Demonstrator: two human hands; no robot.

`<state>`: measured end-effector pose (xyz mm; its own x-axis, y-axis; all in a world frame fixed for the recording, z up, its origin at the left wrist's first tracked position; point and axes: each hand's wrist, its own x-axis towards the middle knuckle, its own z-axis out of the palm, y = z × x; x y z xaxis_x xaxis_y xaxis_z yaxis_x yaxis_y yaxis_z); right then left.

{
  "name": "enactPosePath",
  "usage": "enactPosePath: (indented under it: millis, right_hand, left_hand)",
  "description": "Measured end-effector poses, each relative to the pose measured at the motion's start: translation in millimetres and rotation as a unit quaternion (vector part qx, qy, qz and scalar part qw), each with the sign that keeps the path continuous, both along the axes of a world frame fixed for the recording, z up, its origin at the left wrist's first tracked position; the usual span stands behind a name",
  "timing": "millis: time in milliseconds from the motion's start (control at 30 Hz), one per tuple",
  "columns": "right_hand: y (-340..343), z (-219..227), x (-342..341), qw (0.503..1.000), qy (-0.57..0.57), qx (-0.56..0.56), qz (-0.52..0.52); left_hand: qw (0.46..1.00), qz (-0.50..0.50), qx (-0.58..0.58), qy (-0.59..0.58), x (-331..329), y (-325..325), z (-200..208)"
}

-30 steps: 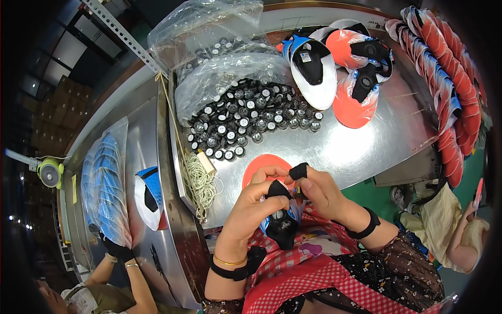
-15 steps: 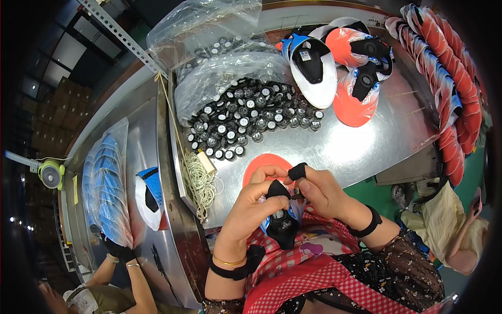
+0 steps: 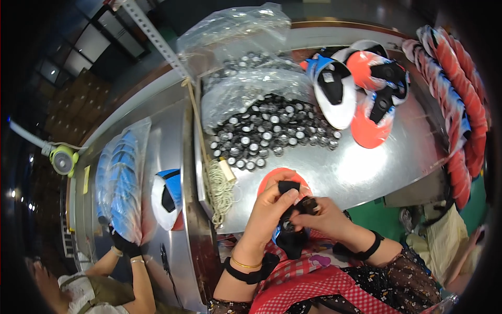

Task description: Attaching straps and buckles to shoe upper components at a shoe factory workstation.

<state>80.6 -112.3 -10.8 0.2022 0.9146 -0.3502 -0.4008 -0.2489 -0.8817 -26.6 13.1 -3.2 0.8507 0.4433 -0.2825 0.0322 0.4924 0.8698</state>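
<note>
In front of my red checked apron is a cap with a red-orange brim (image 3: 280, 174), blue patches and a black inner piece (image 3: 291, 244). My left hand (image 3: 273, 210) is closed around the cap's left side, thumb bent on top and a black cover over a fingertip. Right beside it, my right hand (image 3: 325, 217) is curled over the black part, slightly blurred, with a dark cover on a finger. Whatever its fingers pinch is hidden. Beyond the hands, many small round black parts with white or clear tops (image 3: 266, 135) lie heaped on the metal table.
Clear plastic bags (image 3: 251, 86) lie behind the heap. Finished-looking caps (image 3: 372, 131) lie at the back right, with long stacks of caps (image 3: 465, 115) beyond. A cord coil (image 3: 222, 191) hangs at the table's left edge. Another person's gloved hands (image 3: 124, 242) touch bagged blue caps (image 3: 124, 183).
The whole view has shifted, moving the scene right and down. My right hand has come down from the top of the cap to its black inner piece. My left hand keeps its hold.
</note>
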Motion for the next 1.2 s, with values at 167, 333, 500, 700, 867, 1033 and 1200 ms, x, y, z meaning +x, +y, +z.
enactPosePath:
  millis: [167,333,500,700,867,1033,1200]
  right_hand:
    - [0.0,-3.0,15.1,0.993,-0.057,-0.018,-0.104]
    - [-2.2,0.1,16.8,0.982,-0.126,-0.019,-0.138]
    - [-4.5,32.0,20.8,0.991,-0.059,-0.113,-0.039]
    - [-18.8,-9.8,-6.4,0.990,-0.123,0.025,-0.061]
    - [-14.0,-5.9,-7.3,0.984,-0.131,0.043,-0.111]
    - [-9.4,9.9,-6.9,0.989,-0.110,0.075,-0.070]
    - [10.1,-1.7,-15.2,0.999,-0.037,0.020,0.002]
  left_hand:
    - [0.865,-0.091,0.491,0.044,-27.1,-2.1,-19.9]
    - [0.837,-0.089,0.534,0.082,-23.1,-20.8,-30.3]
    - [0.995,0.053,-0.006,-0.089,-9.8,-20.1,-24.2]
    - [0.995,0.095,0.013,0.010,9.0,4.6,-55.5]
    - [0.992,0.124,-0.029,0.000,12.5,9.9,-59.4]
    - [0.995,0.074,-0.057,-0.041,15.6,14.9,-33.0]
    - [0.999,0.013,-0.002,-0.052,29.5,20.5,-51.7]
